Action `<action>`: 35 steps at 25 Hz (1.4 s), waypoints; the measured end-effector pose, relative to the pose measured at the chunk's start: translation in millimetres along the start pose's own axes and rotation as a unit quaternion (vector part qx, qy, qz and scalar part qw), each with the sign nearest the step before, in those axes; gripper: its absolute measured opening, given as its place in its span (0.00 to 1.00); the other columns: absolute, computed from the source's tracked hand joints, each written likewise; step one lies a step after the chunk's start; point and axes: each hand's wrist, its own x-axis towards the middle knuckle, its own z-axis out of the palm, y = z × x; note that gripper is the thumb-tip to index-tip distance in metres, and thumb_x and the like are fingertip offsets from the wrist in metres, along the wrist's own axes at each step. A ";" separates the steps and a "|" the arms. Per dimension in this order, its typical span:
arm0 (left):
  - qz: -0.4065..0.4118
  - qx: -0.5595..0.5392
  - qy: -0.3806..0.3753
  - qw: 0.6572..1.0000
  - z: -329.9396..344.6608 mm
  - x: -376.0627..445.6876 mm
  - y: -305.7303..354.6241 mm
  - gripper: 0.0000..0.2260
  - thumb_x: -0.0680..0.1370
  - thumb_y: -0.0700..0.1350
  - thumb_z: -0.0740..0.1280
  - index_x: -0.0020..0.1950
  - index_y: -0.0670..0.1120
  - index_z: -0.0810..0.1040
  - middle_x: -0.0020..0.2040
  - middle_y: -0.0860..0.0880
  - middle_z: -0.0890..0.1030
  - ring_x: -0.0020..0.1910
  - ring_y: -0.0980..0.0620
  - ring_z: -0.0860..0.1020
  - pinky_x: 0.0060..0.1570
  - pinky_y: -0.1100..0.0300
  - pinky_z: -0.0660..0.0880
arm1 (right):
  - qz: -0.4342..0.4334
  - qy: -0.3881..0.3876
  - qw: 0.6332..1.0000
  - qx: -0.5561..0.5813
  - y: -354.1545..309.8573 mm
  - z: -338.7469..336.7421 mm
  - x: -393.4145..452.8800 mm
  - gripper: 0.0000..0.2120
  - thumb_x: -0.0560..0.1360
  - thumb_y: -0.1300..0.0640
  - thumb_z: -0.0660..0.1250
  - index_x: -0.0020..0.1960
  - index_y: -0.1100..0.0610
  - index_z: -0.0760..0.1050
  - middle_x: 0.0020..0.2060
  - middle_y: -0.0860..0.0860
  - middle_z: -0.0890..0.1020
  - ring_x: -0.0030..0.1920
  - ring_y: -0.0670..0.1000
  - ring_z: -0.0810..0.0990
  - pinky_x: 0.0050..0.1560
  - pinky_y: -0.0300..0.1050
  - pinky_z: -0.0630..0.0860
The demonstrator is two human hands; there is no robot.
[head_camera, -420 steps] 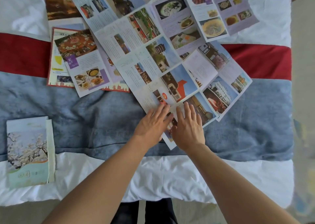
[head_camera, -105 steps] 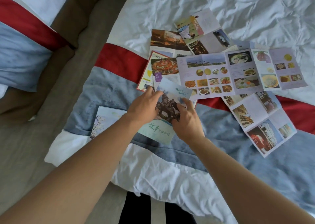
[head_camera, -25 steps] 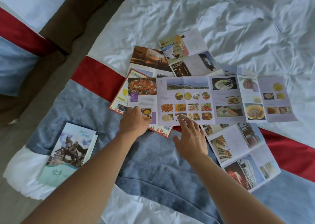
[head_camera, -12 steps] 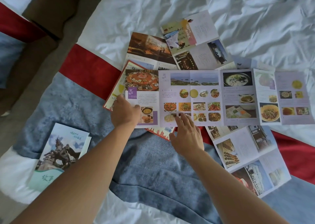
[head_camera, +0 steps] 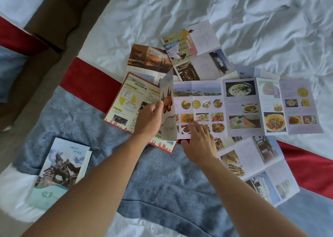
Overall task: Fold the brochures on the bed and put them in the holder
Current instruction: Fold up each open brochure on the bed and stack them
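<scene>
A long food brochure (head_camera: 241, 107) lies unfolded across the bed. My left hand (head_camera: 149, 119) grips its leftmost panel (head_camera: 167, 108), which stands lifted and turned over toward the right. My right hand (head_camera: 200, 143) rests flat, fingers apart, on the brochure's lower edge beside that panel. A stack of folded brochures (head_camera: 59, 171) lies at the lower left on the blanket. No holder is in view.
A red-bordered leaflet (head_camera: 129, 103) lies under the food brochure's left end. Other unfolded brochures lie behind (head_camera: 198, 54) and at the lower right (head_camera: 255, 166). The bed has a white sheet (head_camera: 252, 20) and a blue-and-red runner (head_camera: 162, 179). A gap with brown floor (head_camera: 59, 25) is at the left.
My left hand has lifted the food brochure's left panel off the red-bordered leaflet and swung it upright toward the right. My right hand has stayed on the lower edge.
</scene>
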 end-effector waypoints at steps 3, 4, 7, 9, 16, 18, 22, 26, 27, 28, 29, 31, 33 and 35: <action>-0.016 0.072 -0.019 0.997 20.9 10.9 -6.8 0.11 0.79 0.53 0.64 0.58 0.50 0.79 0.53 0.53 0.80 0.50 0.52 0.78 0.44 0.54 0.78 | 0.042 0.027 0.999 0.007 23.9 -8.0 0.9 0.34 0.79 0.46 0.64 0.80 0.50 0.54 0.80 0.50 0.56 0.80 0.55 0.53 0.76 0.57 0.57; -0.043 0.078 -0.019 0.996 26.1 13.9 -8.1 0.15 0.78 0.52 0.66 0.64 0.49 0.76 0.57 0.52 0.78 0.51 0.52 0.78 0.45 0.54 0.78 | 0.057 0.030 0.998 0.010 30.7 -9.7 1.2 0.36 0.79 0.45 0.64 0.81 0.50 0.51 0.81 0.51 0.54 0.80 0.56 0.52 0.76 0.57 0.56; -0.085 0.045 0.012 0.995 41.6 23.8 -3.8 0.15 0.77 0.50 0.68 0.61 0.49 0.72 0.54 0.52 0.79 0.43 0.57 0.77 0.33 0.62 0.70 | 0.085 0.032 0.996 0.014 46.7 -11.1 3.7 0.39 0.79 0.45 0.63 0.82 0.50 0.45 0.82 0.52 0.51 0.80 0.55 0.50 0.77 0.57 0.53; -0.122 0.021 0.045 0.991 48.5 32.5 1.6 0.15 0.76 0.48 0.69 0.60 0.48 0.72 0.52 0.52 0.79 0.43 0.54 0.76 0.31 0.64 0.66 | 0.090 0.028 0.995 0.012 52.8 -9.3 4.8 0.38 0.79 0.45 0.62 0.82 0.51 0.46 0.82 0.51 0.53 0.81 0.54 0.50 0.78 0.57 0.52; -0.224 -0.075 0.097 0.967 59.0 41.4 16.6 0.14 0.76 0.39 0.60 0.60 0.43 0.76 0.56 0.45 0.80 0.50 0.45 0.78 0.40 0.56 0.74 | 0.081 0.095 0.990 0.071 61.3 -19.5 11.9 0.26 0.83 0.45 0.46 0.79 0.52 0.58 0.69 0.52 0.76 0.70 0.55 0.72 0.73 0.56 0.61; -0.227 -0.095 0.145 0.958 51.8 37.9 21.9 0.16 0.75 0.42 0.60 0.61 0.42 0.77 0.57 0.44 0.81 0.53 0.43 0.79 0.49 0.50 0.78 | 0.080 0.125 0.986 0.078 65.8 -28.5 15.0 0.26 0.83 0.44 0.47 0.77 0.53 0.61 0.70 0.54 0.74 0.71 0.57 0.70 0.73 0.57 0.62; -0.192 -0.131 0.182 0.956 39.6 32.7 31.6 0.14 0.71 0.47 0.60 0.52 0.46 0.79 0.48 0.48 0.82 0.47 0.46 0.80 0.42 0.56 0.75 | 0.124 0.108 0.979 0.121 70.0 -37.5 20.6 0.28 0.83 0.43 0.48 0.78 0.54 0.59 0.74 0.56 0.70 0.72 0.59 0.68 0.70 0.60 0.66; -0.142 -0.109 0.109 0.978 61.5 24.3 50.8 0.04 0.76 0.45 0.63 0.41 0.51 0.74 0.39 0.53 0.79 0.38 0.55 0.77 0.32 0.61 0.67 | 0.163 0.118 0.957 0.207 75.9 -41.5 12.3 0.30 0.81 0.39 0.45 0.78 0.51 0.61 0.71 0.58 0.74 0.67 0.60 0.75 0.61 0.57 0.72; -0.125 -0.093 0.087 0.984 71.8 24.0 55.4 0.05 0.77 0.45 0.64 0.40 0.51 0.74 0.39 0.53 0.78 0.38 0.55 0.76 0.31 0.60 0.66 | 0.167 0.126 0.955 0.212 82.1 -43.3 9.9 0.31 0.81 0.38 0.44 0.78 0.52 0.61 0.71 0.58 0.73 0.67 0.60 0.74 0.62 0.57 0.71; -0.113 -0.082 0.067 0.988 82.2 24.6 59.8 0.05 0.77 0.45 0.64 0.41 0.50 0.75 0.39 0.54 0.79 0.38 0.56 0.76 0.32 0.60 0.65 | 0.167 0.137 0.952 0.215 87.8 -45.7 8.3 0.32 0.80 0.37 0.43 0.78 0.52 0.63 0.72 0.57 0.73 0.69 0.59 0.73 0.64 0.57 0.70; -0.105 -0.075 0.051 0.990 92.5 25.1 64.6 0.04 0.77 0.46 0.65 0.43 0.50 0.76 0.40 0.54 0.79 0.39 0.56 0.76 0.33 0.60 0.66 | 0.167 0.154 0.949 0.221 93.8 -48.7 8.0 0.33 0.79 0.37 0.43 0.76 0.53 0.65 0.71 0.56 0.73 0.69 0.59 0.72 0.66 0.57 0.68; -0.097 -0.070 0.028 0.992 114.8 26.6 73.3 0.03 0.77 0.47 0.66 0.46 0.49 0.78 0.42 0.53 0.81 0.41 0.54 0.78 0.34 0.59 0.67 | 0.178 0.195 0.933 0.246 108.6 -54.6 9.8 0.34 0.78 0.38 0.41 0.71 0.55 0.70 0.69 0.56 0.75 0.69 0.58 0.70 0.69 0.57 0.66; -0.099 -0.064 0.006 0.993 138.8 29.1 80.2 0.05 0.76 0.48 0.67 0.47 0.48 0.79 0.44 0.51 0.82 0.42 0.52 0.79 0.36 0.59 0.69 | 0.223 0.221 0.899 0.306 128.3 -60.6 13.9 0.36 0.77 0.37 0.40 0.71 0.56 0.70 0.69 0.57 0.75 0.70 0.58 0.69 0.71 0.57 0.64; -0.105 -0.058 -0.004 0.993 154.7 32.5 82.5 0.04 0.76 0.49 0.68 0.45 0.49 0.79 0.42 0.53 0.82 0.42 0.52 0.80 0.35 0.59 0.70 | 0.283 0.219 0.855 0.375 141.6 -62.8 17.9 0.34 0.80 0.36 0.41 0.74 0.54 0.68 0.71 0.57 0.73 0.71 0.59 0.69 0.73 0.57 0.63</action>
